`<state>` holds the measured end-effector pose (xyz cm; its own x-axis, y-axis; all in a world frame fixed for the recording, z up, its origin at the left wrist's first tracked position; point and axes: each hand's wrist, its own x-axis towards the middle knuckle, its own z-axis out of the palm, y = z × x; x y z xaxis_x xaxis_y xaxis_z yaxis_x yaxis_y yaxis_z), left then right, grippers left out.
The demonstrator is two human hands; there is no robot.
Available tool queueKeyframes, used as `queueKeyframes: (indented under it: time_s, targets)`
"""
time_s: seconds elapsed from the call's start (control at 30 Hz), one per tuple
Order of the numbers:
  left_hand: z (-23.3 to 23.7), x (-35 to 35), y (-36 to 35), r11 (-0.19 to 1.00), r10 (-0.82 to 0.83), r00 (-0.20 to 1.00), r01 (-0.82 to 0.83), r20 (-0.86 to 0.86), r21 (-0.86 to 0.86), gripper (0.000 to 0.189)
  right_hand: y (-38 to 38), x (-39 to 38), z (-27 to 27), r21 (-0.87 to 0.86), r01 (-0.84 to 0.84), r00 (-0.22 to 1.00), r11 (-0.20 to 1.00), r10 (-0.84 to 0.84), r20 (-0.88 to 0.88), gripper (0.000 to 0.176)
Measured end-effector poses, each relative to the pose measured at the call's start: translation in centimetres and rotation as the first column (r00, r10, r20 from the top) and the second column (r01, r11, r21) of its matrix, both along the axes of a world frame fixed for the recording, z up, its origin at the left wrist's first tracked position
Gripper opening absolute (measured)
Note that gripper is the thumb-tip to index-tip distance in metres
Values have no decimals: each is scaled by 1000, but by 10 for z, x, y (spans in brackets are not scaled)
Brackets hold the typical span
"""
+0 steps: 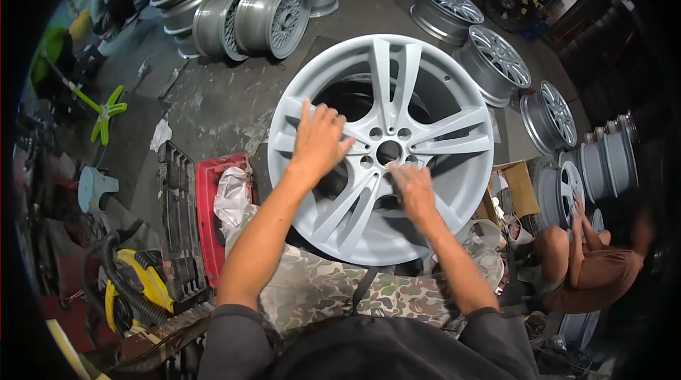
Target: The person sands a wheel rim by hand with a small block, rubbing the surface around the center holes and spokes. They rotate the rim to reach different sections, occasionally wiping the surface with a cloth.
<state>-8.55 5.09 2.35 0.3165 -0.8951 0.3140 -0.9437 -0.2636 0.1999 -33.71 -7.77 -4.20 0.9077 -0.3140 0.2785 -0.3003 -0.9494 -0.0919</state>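
A large grey-white car wheel rim (430, 129) with paired spokes lies face up in front of me. My left hand (320, 140) rests over the left spoke, its fingers spread and nothing visible in them. Close to the centre hole, my right hand (413, 193) is over the lower right part of the hub. Motion smears its fingers, so I cannot make out whether it holds anything. Round bolt holes ring the hub, and the hands hide parts of the spokes beneath them.
Silver rims (273, 22) are stacked at the back left, and more rims (494, 55) stand along the right. A red crate (208, 220) and a cardboard box (521, 188) flank me. Another person (599, 274) sits at the right, touching a rim. A stool (97, 188) stands left.
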Motion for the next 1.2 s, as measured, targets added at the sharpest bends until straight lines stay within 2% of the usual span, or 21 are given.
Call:
queueKeyframes:
  time_s: [0.07, 0.13, 0.2, 0.23, 0.27, 0.3, 0.37, 0.4, 0.47, 0.53, 0.6, 0.63, 0.67, 0.73, 0.77, 0.8, 0.87, 0.9, 1.0, 1.1, 1.2]
  targets:
    - [-6, 23, 6, 987, 54, 999, -53, 1, -151, 44, -3, 4, 33, -29, 79, 971, 996, -83, -223, 47]
    - [-6, 33, 10, 979, 88, 995, -93, -39, -180, 42, 0, 8, 15, -59, 65, 979, 996, -75, -188, 46]
    - [-3, 36, 9, 966, 122, 990, -136, -77, -220, 40, 13, 19, -14, -35, 44, 998, 998, -46, -31, 45]
    - [-2, 33, 7, 967, 130, 991, -136, -42, -216, 38, 21, 34, -16, 88, 100, 993, 991, -105, 52, 35]
    - [-2, 28, 7, 969, 134, 991, -133, -9, -207, 35, 21, 45, -16, 89, 102, 993, 991, -107, 49, 35]
    - [-2, 25, 5, 971, 126, 992, -126, -11, -202, 35, 18, 57, -13, 263, 185, 974, 947, -211, 76, 27]
    - [-1, 22, -1, 971, 108, 994, -106, -1, -214, 29, 12, 71, -19, 616, 225, 875, 755, -435, 213, 24]
    - [0, 20, -3, 971, 105, 994, -103, -1, -217, 29, 11, 70, -14, 614, 227, 874, 756, -437, 214, 24]
    - [0, 23, -3, 956, 84, 995, -96, -52, -277, 24, 7, 67, -2, 776, 269, 894, 571, -447, 19, 29]
    - [7, 30, 0, 941, 114, 991, -129, -65, -312, 24, 9, 52, 20, 774, 240, 933, 586, -359, -18, 29]
    - [7, 33, 0, 929, 126, 989, -147, -84, -339, 24, 14, 40, 35, 690, 54, 962, 722, -223, 158, 26]
    - [8, 37, 0, 913, 141, 984, -171, -105, -371, 24, 13, 43, 33, 586, 64, 947, 808, -235, 221, 24]
    - [10, 42, -1, 893, 157, 980, -192, -119, -406, 24, 6, 47, 29, 586, 63, 944, 808, -239, 227, 24]
    - [5, 45, -1, 888, 160, 983, -183, -90, -422, 23, -3, 56, 12, 145, 12, 963, 989, -51, 266, 33]
    - [5, 43, 1, 891, 152, 984, -179, -98, -417, 22, 1, 54, 2, 83, 4, 977, 997, -22, 214, 47]
    - [6, 42, 1, 892, 146, 983, -179, -111, -414, 21, 3, 51, 5, 85, 2, 976, 996, -20, 215, 47]
    - [3, 41, 4, 888, 147, 984, -175, -98, -424, 20, 3, 36, 15, -20, -241, 967, 970, 239, -86, 47]
    - [4, 40, 3, 885, 135, 988, -155, -76, -440, 20, 4, 31, 16, -18, -223, 969, 975, 219, -113, 47]
    - [2, 40, 2, 864, 145, 986, -166, -81, -476, 20, -10, 35, 30, 9, -312, 944, 950, 311, -110, 39]
    - [2, 45, 3, 867, 180, 978, -210, -109, -452, 21, -14, 39, 54, 59, -237, 949, 970, 244, -199, 38]
    - [4, 46, 2, 862, 192, 975, -222, -113, -455, 23, -27, 44, 51, -10, -206, 977, 978, 205, -49, 39]
